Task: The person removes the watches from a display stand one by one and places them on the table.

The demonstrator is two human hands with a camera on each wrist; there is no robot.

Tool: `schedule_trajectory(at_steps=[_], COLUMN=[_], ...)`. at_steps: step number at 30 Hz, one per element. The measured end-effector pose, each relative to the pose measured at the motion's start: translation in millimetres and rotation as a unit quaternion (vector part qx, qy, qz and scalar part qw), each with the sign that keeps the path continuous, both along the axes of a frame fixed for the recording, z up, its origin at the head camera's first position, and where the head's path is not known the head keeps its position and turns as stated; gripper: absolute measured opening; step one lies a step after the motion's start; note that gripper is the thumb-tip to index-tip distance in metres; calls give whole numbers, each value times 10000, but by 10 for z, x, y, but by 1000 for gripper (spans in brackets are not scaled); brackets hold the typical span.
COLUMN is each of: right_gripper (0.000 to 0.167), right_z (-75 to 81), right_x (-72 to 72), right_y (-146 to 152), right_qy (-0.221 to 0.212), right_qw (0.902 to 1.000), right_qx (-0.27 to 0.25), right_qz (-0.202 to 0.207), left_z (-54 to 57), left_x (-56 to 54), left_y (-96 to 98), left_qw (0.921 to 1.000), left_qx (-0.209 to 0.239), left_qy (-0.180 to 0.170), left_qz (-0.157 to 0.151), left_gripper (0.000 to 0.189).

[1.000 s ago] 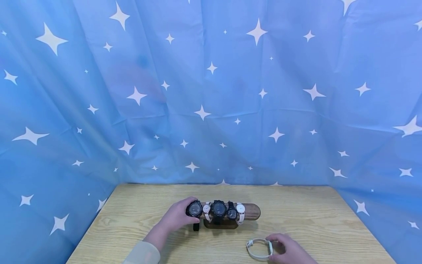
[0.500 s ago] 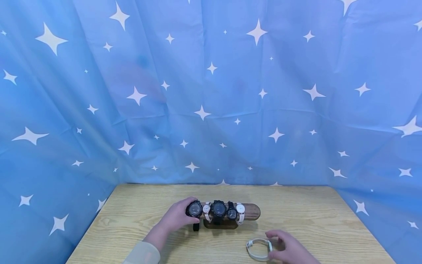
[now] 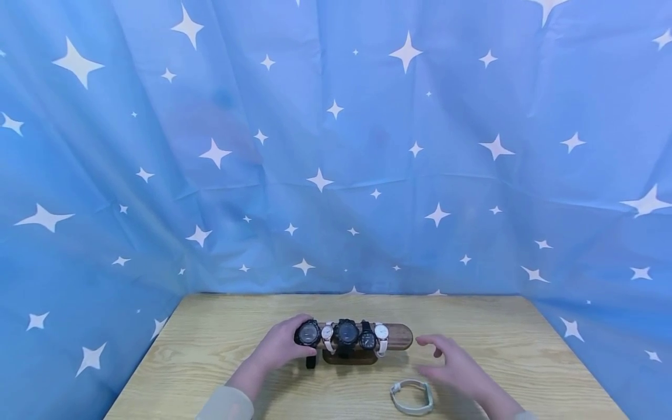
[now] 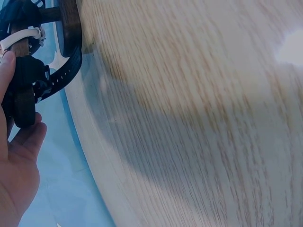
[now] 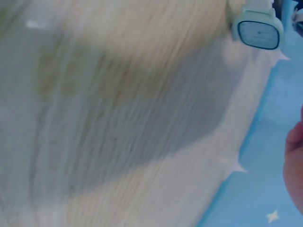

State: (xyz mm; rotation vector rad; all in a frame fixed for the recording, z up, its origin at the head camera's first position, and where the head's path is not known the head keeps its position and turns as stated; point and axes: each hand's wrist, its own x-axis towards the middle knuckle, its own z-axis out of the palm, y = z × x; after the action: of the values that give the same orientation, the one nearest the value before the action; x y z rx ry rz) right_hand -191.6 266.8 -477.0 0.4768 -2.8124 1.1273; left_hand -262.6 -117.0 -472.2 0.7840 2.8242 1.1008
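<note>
My left hand grips a bulky black sports watch at the left end of a wooden watch stand. In the left wrist view, the fingers curl about the bar's end, and the black strap hangs loose below it. My right hand, holding nothing, is just off the stand's right end, its thumb and fingers apart. Below it on the table lies a pale mint-white watch, its strap closed in a loop. The right wrist view shows its squarish face and only an edge of the hand.
Along the bar sit a small white-strapped watch, a second bulky black watch, a black square-faced watch and another white-strapped watch. A blue star-patterned curtain surrounds the wooden table.
My right hand has let go of the pale watch and moved up toward the stand's right end, leaving that watch on the table. The left hand keeps its place.
</note>
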Motion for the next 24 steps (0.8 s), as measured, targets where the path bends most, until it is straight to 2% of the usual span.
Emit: schedule_trajectory(at_steps=[3,11,17,24], right_gripper=[55,55,58,61], right_z=[16,69,145,169], right_x=[-50,-159,-193,-273], right_y=[-47,-171,-240,-292], right_qy=[153,302,245,216], right_qw=[9998,9995,9996,9993], right_qx=[12,34,152,304], right_qz=[-124,-25,-19,94], left_z=[5,-20,-61,-78], left_x=[-2,-19,-30,-40], left_y=[2,12,4,8], left_qw=[10000,10000,9999,10000], left_qx=[25,-6,-14,11], left_qy=[-40,57,168,91], left_qz=[12,40,-13,0], left_gripper=[68,68,69,70])
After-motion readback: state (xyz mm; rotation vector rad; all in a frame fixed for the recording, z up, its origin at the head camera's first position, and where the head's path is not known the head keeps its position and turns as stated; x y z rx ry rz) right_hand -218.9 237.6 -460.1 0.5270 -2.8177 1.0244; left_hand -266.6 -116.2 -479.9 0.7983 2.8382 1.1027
